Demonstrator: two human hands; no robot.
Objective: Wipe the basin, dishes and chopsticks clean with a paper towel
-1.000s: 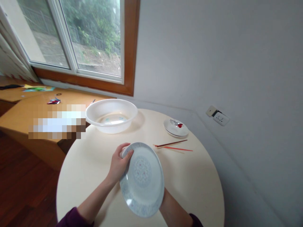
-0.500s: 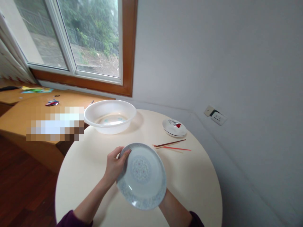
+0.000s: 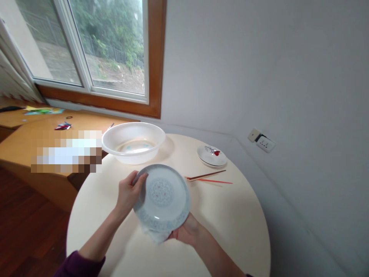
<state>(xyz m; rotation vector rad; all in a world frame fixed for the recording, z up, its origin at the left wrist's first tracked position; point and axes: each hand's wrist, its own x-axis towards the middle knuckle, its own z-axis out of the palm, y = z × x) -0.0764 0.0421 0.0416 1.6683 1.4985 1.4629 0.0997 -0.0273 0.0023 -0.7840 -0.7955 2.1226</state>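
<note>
A pale blue-grey plate (image 3: 163,200) with a patterned centre and rim is held tilted above the table. My left hand (image 3: 129,190) is closed on its upper left rim, thumb over the top face. Under the lower right edge, my right hand (image 3: 186,231) presses a white cloth (image 3: 157,234) against the plate's underside. Most of that cloth and the right fingertips are hidden behind the plate.
A round cream table (image 3: 230,238) lies below. A white plastic basin (image 3: 134,144) stands at its back left. Small stacked plates (image 3: 211,156) and crossed chopsticks (image 3: 207,177) lie at right. A wooden desk (image 3: 34,142) adjoins on the left, and the wall (image 3: 259,77) is behind.
The plate and my left hand have shifted left and slightly up. My right hand, hidden behind the plate before, now shows at its lower right, and the white cloth has come into sight.
</note>
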